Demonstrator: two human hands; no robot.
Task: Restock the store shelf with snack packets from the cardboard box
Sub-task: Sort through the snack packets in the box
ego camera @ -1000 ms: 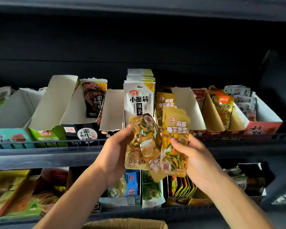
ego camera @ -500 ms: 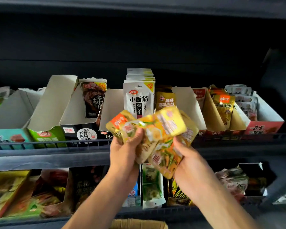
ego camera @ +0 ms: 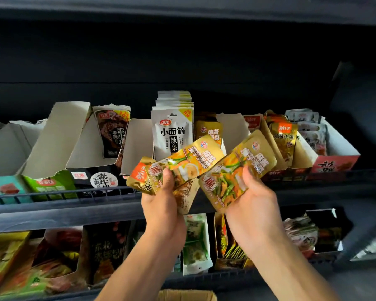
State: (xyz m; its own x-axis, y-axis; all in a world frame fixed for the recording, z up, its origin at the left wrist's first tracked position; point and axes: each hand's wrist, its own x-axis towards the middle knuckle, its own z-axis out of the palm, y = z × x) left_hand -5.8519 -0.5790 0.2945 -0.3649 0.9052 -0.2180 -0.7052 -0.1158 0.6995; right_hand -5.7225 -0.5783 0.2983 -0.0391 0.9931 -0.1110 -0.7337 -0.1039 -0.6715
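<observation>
My left hand (ego camera: 161,198) grips a small bunch of gold snack packets (ego camera: 182,166), fanned out and tilted to the right, in front of the upper shelf. My right hand (ego camera: 251,198) holds one separate gold packet (ego camera: 237,170) of the same kind, thumb on its face, just right of the bunch. Behind them stands a matching gold packet (ego camera: 208,132) in an open display carton on the shelf. The top edge of the cardboard box (ego camera: 186,295) shows at the bottom of the view.
The upper shelf (ego camera: 63,211) carries a row of open display cartons: white packets (ego camera: 172,131) at the middle, dark packets (ego camera: 112,131) left, gold and white ones at the right (ego camera: 284,137). A lower shelf holds more cartons and packets (ego camera: 195,242).
My right hand has drawn one gold packet away to the right from the bunch in my left hand. Both hands have tilted the packets from upright to slanted.
</observation>
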